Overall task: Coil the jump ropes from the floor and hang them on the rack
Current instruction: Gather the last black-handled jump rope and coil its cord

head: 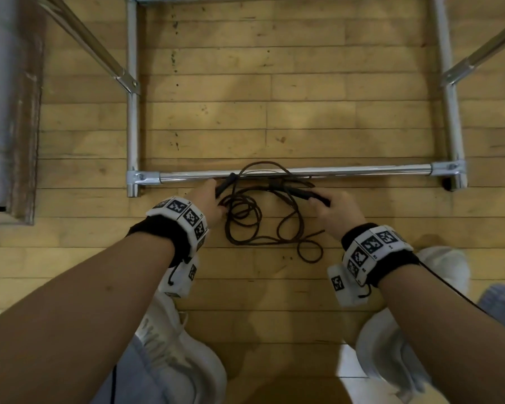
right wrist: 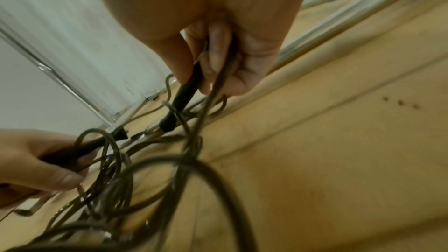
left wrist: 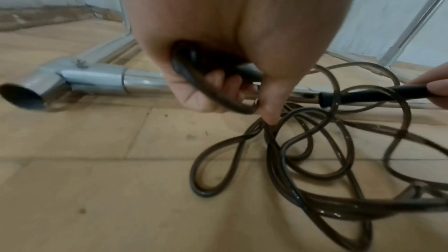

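A dark brown jump rope [head: 263, 220] lies in loose tangled loops on the wooden floor, one loop reaching past the rack's low chrome front bar [head: 333, 172]. My left hand [head: 207, 202] grips one black handle [left wrist: 218, 66] together with a loop of cord [left wrist: 225, 101]. My right hand [head: 336, 211] grips the other black handle [right wrist: 181, 101], a strand of cord running through its fingers [right wrist: 218, 49]. In the left wrist view the rope [left wrist: 303, 160] spreads over the floor and the right hand's handle [left wrist: 363, 94] points left.
The chrome rack frame [head: 132, 112] stands on the floor ahead, with uprights left and right [head: 449, 112] and slanted braces. A grey wall with a worn baseboard [head: 24, 126] is at the left. My white shoes [head: 181, 360] stand behind the rope.
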